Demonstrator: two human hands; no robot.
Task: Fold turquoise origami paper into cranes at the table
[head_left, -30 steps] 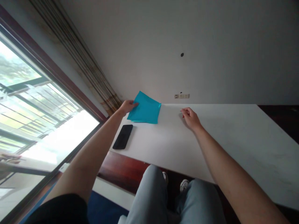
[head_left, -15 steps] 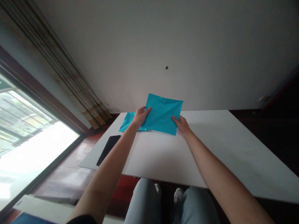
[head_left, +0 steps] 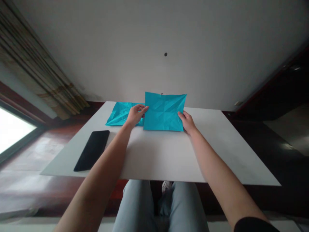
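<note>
Both the left hand [head_left: 135,115] and the right hand [head_left: 187,122] grip one blue sheet [head_left: 163,112] in the middle of the frame, a hand at each side edge. The left thumb and fingers are pinched together on its left edge. The right thumb lies on the near face, at the right edge; the right fingers are partly hidden, but the hand looks clamped there. The sheet faces the camera, tilted up, its creases plain. I cannot tell whether its lower edge touches the table [head_left: 164,158].

Left of centre, a second sheet [head_left: 118,113] lies creased on the table, partly covered by the left hand. Below it, in the lower left, a black phone [head_left: 93,150] lies flat, near the left forearm. Beyond the table rises the wall [head_left: 205,54], with a curtain [head_left: 36,64] at upper left.

The step in hand seems to be holding the sheet spread between the hands. The next move, as I judge it, calls for an even grip at both edges, with gentle tension, since thin, creased stuff could buckle or slip.
</note>
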